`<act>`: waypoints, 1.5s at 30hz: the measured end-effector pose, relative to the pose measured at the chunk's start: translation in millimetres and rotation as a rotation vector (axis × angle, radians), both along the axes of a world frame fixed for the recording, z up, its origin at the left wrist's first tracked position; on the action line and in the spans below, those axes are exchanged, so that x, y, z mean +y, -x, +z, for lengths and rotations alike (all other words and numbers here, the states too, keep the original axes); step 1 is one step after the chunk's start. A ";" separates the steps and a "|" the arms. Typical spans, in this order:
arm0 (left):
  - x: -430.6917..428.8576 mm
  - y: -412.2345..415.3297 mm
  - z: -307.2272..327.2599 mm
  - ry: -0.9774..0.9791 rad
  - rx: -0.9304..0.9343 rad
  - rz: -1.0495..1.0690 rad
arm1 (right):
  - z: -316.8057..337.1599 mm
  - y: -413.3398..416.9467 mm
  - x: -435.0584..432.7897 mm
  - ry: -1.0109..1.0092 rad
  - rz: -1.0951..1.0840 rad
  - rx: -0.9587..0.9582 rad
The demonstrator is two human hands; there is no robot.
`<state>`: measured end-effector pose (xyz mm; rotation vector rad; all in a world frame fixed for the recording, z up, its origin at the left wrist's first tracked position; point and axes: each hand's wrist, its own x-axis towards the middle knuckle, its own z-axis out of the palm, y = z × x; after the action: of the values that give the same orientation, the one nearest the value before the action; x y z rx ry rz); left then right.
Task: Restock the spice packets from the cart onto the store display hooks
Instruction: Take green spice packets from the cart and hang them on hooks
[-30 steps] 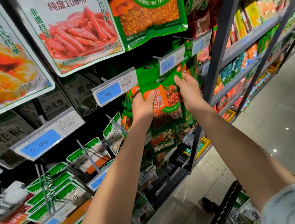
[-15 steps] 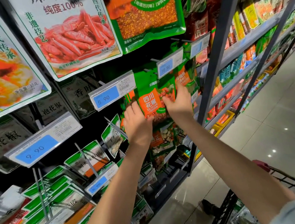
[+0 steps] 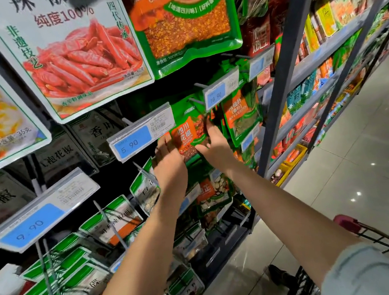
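both hands have dropped from the top of the green-and-orange plastic sichuan pepper packet point(image 3: 188, 133) to its lower half.
head view: the packet hangs from the metal display hook point(image 3: 196, 101) behind the blue 10.90 price tag point(image 3: 216, 94), seemingly being squared to sit flat. left hand point(image 3: 168, 161) rests spread-fingered on its left edge; right hand point(image 3: 215, 148) touches the right edge, too blurred to tell pinch from flat touch.

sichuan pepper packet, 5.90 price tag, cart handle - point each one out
sichuan pepper packet point(image 3: 186, 136), head view, on its orange label panel
5.90 price tag point(image 3: 133, 142), head view, on its blue patch
cart handle point(image 3: 344, 222), head view, on the red grip end
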<state>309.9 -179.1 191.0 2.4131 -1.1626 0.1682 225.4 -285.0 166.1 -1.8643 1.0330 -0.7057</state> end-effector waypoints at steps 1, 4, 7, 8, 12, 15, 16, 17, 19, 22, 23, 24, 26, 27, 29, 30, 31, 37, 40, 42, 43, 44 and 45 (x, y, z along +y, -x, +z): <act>-0.6 -3.2 -0.1 0.015 -0.005 -0.014 | 7.4 -0.4 5.7 -0.008 0.005 -0.009; -2.9 -13.8 -1.7 0.073 0.114 -0.050 | 13.2 -2.6 8.0 0.012 0.023 -0.017; -1.6 -11.9 -2.0 0.118 0.047 -0.040 | 13.7 -1.9 5.2 0.006 0.062 -0.009; 0.1 -9.5 -1.7 0.128 0.041 -0.029 | 13.0 -0.4 5.0 0.001 0.067 -0.004; 11.0 4.2 -3.4 0.166 0.072 -0.029 | 11.0 14.9 10.5 0.032 0.042 -0.007; 24.2 23.2 -7.9 0.152 0.063 -0.031 | 15.5 35.2 21.8 0.055 0.052 -0.017; 29.0 32.3 -7.7 0.184 0.067 -0.036 | 17.4 44.3 27.9 0.049 0.053 -0.025; 34.3 41.7 -8.0 0.214 0.072 -0.047 | 19.0 54.4 35.6 0.041 0.047 -0.034; 44.7 61.1 -13.5 0.235 0.038 -0.104 | 16.5 78.8 53.3 0.022 -0.011 -0.057; 56.3 95.9 -37.2 0.226 -0.100 -0.271 | 5.2 125.3 88.6 -0.050 -0.181 -0.186; 59.5 110.1 -47.2 0.220 -0.121 -0.321 | -1.2 143.2 100.4 -0.075 -0.225 -0.231; 63.5 125.7 -56.8 0.189 -0.115 -0.381 | -9.2 162.2 112.7 -0.099 -0.270 -0.249; 71.0 161.0 -71.8 0.095 -0.076 -0.509 | -28.2 202.0 135.8 -0.146 -0.372 -0.246; 74.7 179.4 -79.7 0.035 -0.040 -0.569 | -38.9 222.6 147.1 -0.171 -0.441 -0.228; 84.9 215.7 -93.7 -0.083 0.050 -0.696 | -62.8 265.3 167.9 -0.203 -0.579 -0.153; 90.6 233.3 -103.3 -0.148 0.088 -0.763 | -73.8 286.9 179.2 -0.225 -0.635 -0.121; 96.3 250.4 -115.1 -0.207 0.112 -0.837 | -85.1 307.7 190.8 -0.258 -0.686 -0.092; 138.1 352.6 -158.9 -0.622 0.103 -1.239 | -139.0 419.0 261.7 -0.459 -0.890 0.145; 152.7 390.4 -183.8 -0.738 0.036 -1.402 | -162.1 464.9 293.1 -0.624 -0.933 0.231; 158.0 412.4 -201.3 -0.820 -0.020 -1.459 | -179.9 492.9 310.4 -0.725 -0.954 0.292; 158.8 422.6 -210.6 -0.876 -0.052 -1.470 | -186.9 506.3 318.0 -0.780 -0.972 0.310; 159.4 432.3 -217.7 -0.908 -0.076 -1.483 | -195.2 519.9 325.4 -0.834 -0.981 0.320; 159.9 441.4 -224.7 -0.931 -0.090 -1.493 | -202.1 532.6 331.8 -0.892 -0.990 0.312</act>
<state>-131.5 -19.2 -33.7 1.3336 -3.1380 -0.8855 -307.2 46.8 -35.9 -0.6238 2.0790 -0.3425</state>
